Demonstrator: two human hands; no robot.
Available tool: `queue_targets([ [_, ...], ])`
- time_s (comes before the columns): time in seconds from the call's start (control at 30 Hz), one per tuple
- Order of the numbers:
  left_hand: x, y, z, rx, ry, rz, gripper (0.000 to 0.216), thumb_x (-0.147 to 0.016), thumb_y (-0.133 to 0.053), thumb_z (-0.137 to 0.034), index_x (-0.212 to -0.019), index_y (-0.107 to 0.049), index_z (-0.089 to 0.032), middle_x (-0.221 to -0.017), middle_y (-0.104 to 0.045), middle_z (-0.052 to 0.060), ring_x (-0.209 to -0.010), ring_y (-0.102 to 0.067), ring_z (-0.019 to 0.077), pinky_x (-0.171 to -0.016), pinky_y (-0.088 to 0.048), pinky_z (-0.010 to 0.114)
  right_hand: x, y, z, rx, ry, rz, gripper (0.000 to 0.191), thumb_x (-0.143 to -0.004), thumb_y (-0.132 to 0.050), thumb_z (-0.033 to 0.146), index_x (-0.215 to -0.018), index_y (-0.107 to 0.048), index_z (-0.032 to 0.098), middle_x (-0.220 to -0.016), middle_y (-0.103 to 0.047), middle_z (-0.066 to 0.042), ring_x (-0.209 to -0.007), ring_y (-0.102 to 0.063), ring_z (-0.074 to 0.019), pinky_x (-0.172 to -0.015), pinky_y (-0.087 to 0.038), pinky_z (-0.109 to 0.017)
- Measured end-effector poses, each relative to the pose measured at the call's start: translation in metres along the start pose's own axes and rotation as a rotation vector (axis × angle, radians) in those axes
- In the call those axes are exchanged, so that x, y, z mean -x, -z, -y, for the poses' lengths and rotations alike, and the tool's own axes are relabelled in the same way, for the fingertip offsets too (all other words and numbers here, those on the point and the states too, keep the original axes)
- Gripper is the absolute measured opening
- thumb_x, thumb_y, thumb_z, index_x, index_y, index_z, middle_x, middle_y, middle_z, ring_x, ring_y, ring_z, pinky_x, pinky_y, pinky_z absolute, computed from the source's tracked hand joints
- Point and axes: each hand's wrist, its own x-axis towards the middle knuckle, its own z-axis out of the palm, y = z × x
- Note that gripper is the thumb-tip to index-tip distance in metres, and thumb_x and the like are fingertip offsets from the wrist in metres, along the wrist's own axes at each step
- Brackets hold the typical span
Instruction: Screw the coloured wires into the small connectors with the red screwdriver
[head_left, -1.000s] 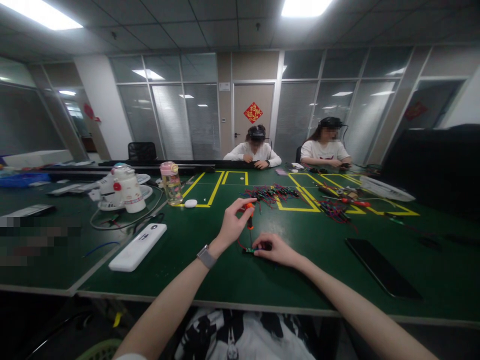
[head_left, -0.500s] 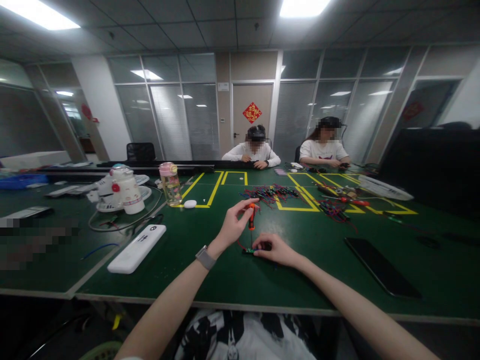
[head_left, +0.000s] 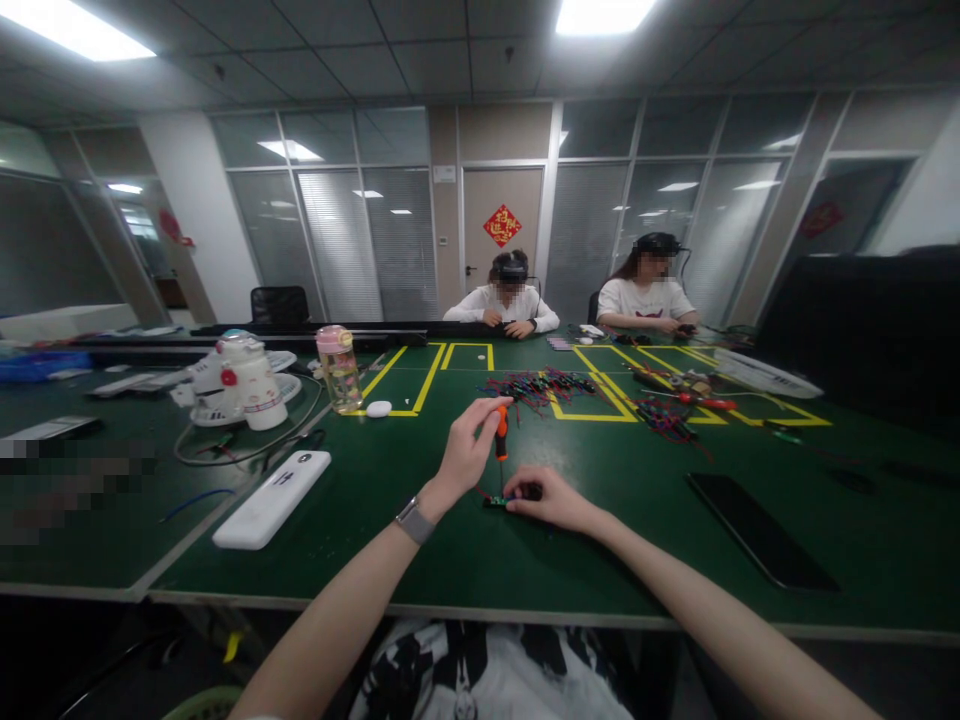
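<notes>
My left hand (head_left: 472,440) is closed on the top of an orange and black screwdriver (head_left: 502,440), which stands upright. The screwdriver's thin shaft comes down onto a small green circuit board (head_left: 495,502) lying on the green table (head_left: 360,560). My right hand (head_left: 547,497) pinches the right end of this board, and its curled fingers hide part of it. Wires show near the board, a red one at its left. Beyond my hands lies a tangled heap of red, blue and black wires (head_left: 544,388).
A black phone (head_left: 761,530) lies to the right and a white power bank (head_left: 274,498) to the left. A pink-lidded bottle (head_left: 340,370) and a white jug (head_left: 251,380) stand further left. Red-handled pliers (head_left: 705,401) lie among wires at right. Two people sit across the table.
My left hand has shifted very slightly at the screwdriver's handle. The screwdriver remains upright on the board, and my right hand stays in place.
</notes>
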Motion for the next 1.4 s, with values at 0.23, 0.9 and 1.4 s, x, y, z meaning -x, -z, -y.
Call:
queue_targets([
  [0.23, -0.003, -0.001, 0.008, 0.221, 0.129, 0.041, 0.027, -0.091, -0.050, -0.032, -0.109, -0.061, -0.015, -0.098, -0.066, 0.008, -0.086, -0.065, 0.0168, -0.081, -0.051, 0.029, -0.001, 0.000, -0.001, -0.004, -0.006, 0.003, 0.017, -0.074, -0.070, 0.028, -0.085, -0.071, 0.015, -0.074, -0.059, -0.001, -0.066, -0.053, -0.0129, -0.062, -0.042, -0.024],
  [0.9, -0.005, 0.003, 0.008, 0.199, 0.134, 0.011, 0.028, -0.092, -0.049, -0.032, -0.111, -0.064, -0.017, -0.101, -0.067, 0.008, -0.093, -0.065, 0.0186, -0.086, -0.050, 0.031, -0.001, -0.001, -0.001, 0.008, -0.008, -0.003, 0.018, -0.075, -0.070, 0.030, -0.085, -0.071, 0.016, -0.073, -0.059, -0.001, -0.066, -0.053, -0.0126, -0.062, -0.042, -0.024],
  [1.4, -0.004, 0.004, 0.005, 0.204, 0.080, 0.047, 0.028, -0.094, -0.045, -0.029, -0.110, -0.065, -0.020, -0.105, -0.063, 0.007, -0.094, -0.062, 0.0154, -0.085, -0.047, 0.027, -0.002, -0.002, -0.001, -0.011, 0.007, -0.003, 0.017, -0.075, -0.070, 0.029, -0.085, -0.071, 0.015, -0.072, -0.058, 0.000, -0.065, -0.052, -0.0125, -0.062, -0.041, -0.024],
])
